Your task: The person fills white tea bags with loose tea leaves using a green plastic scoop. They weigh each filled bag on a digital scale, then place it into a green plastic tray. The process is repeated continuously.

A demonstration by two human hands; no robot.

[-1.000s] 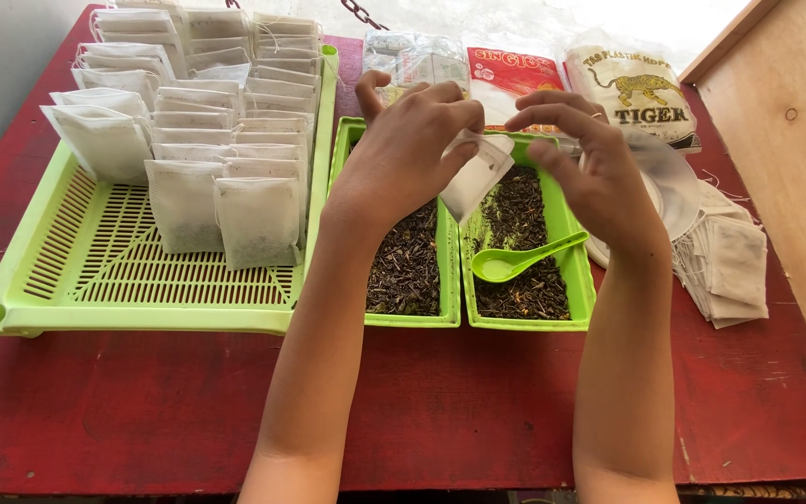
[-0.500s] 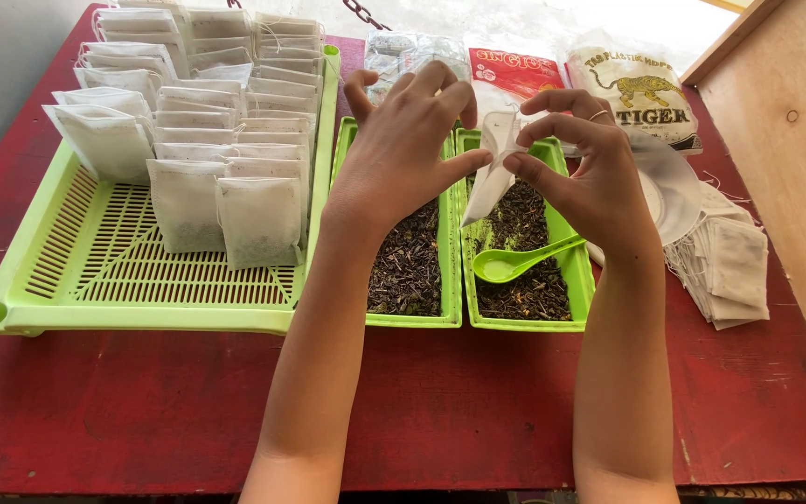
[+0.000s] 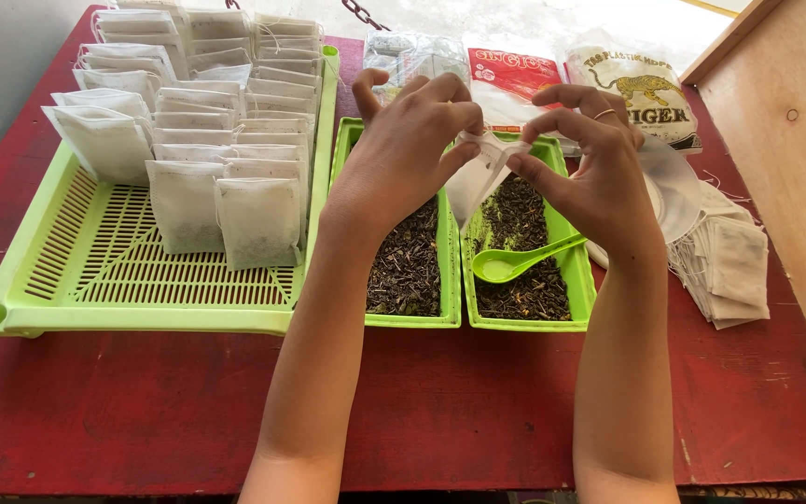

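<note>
My left hand point(image 3: 403, 149) and my right hand point(image 3: 590, 168) both pinch the top of one small white filter bag point(image 3: 474, 182), held above two narrow green trays. The left narrow tray point(image 3: 451, 280) and the right narrow tray point(image 3: 576, 271) hold dark loose tea leaves. A green plastic spoon point(image 3: 515, 263) lies in the right tray, its bowl toward me. The bag hangs down between my thumbs over the divide between the trays.
A large green slotted tray point(image 3: 142, 280) at the left carries several rows of upright filled bags point(image 3: 216, 112). A stack of flat empty bags point(image 3: 729, 266) and a white plate point(image 3: 673, 191) lie at the right. Printed plastic packets point(image 3: 636, 89) sit at the back on the red table point(image 3: 422, 411).
The bag turned from slanted in my left fingers to hanging from my right fingers. Now both hands grip its top again and my left fingers have closed on it.
</note>
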